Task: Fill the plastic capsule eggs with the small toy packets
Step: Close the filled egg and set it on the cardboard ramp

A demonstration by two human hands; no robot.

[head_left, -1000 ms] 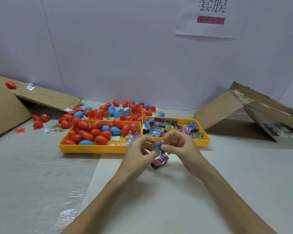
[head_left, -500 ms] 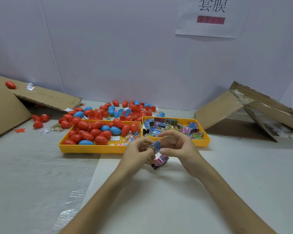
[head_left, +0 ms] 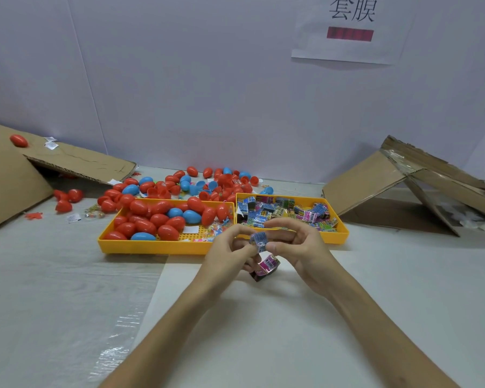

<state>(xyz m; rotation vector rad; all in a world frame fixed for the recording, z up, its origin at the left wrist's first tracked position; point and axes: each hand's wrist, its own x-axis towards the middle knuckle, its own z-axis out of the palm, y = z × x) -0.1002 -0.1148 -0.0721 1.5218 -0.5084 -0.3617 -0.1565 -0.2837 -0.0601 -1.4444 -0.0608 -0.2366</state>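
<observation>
My left hand (head_left: 230,253) and my right hand (head_left: 300,247) meet in front of the two yellow trays, and together they pinch a small blue toy packet (head_left: 259,240) between thumbs and fingertips. A pink packet (head_left: 267,266) hangs just below, tucked under my left fingers; how it is gripped is hidden. The left tray (head_left: 151,246) holds red and blue capsule eggs (head_left: 163,217). Several toy packets (head_left: 286,211) fill the right tray (head_left: 335,238).
More loose red and blue eggs (head_left: 207,183) lie heaped behind the trays near the white wall. Flattened cardboard (head_left: 9,175) leans at far left, another cardboard piece (head_left: 403,180) at right. Clear plastic film (head_left: 67,303) covers the table's left side.
Both hands have stayed in place while working the blue packet between the fingertips; it has turned slightly. My right fingers have spread a little.
</observation>
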